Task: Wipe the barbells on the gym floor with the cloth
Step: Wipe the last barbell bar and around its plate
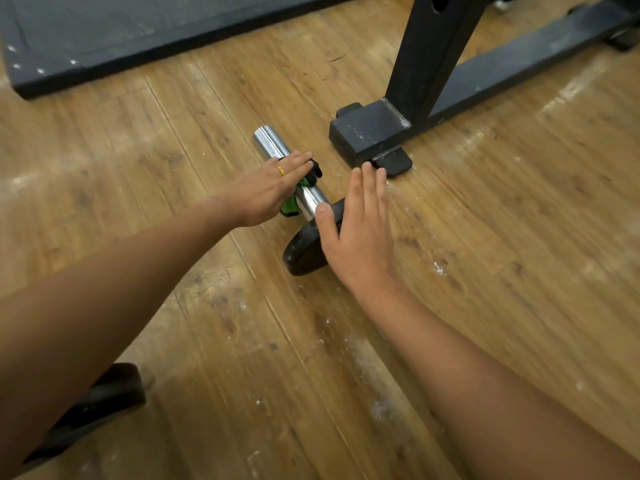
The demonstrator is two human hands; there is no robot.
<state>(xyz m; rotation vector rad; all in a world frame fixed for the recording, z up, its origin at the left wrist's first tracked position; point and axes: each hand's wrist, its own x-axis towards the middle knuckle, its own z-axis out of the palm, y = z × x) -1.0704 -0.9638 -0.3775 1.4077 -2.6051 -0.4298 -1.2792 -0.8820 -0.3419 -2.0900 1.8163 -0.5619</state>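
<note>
Bare forearms nearest, both reaching away over worn wooden floor (485, 237). Further out, left hand (266, 192): fingers straight and flat, pressing green-and-black cloth (290, 205) down onto chrome sleeve of barbell (272, 142), nothing curled round it. Beside it, right hand (360, 233): also flat and relaxed, gripping nothing, thumb against rim of black weight plate (303, 249), fingers stretched past it toward rack foot (372, 135). Barbell lying on floor mid-scene, sleeve end pointing far and left, plate at nearer end, near rack foot but apart from it. Dark mat (104, 36) far left; dark object (104, 393) near left, not identifiable. Step in hand, by judgement: wiping the sleeve. To do it well: steady plate against rolling; wrap cloth round sleeve instead of pressing from above only, underside otherwise missed; draw full strokes from plate out to the end; turn cloth to a clean face when soiled. Likely fault: flat palm sliding off polished chrome.
</note>
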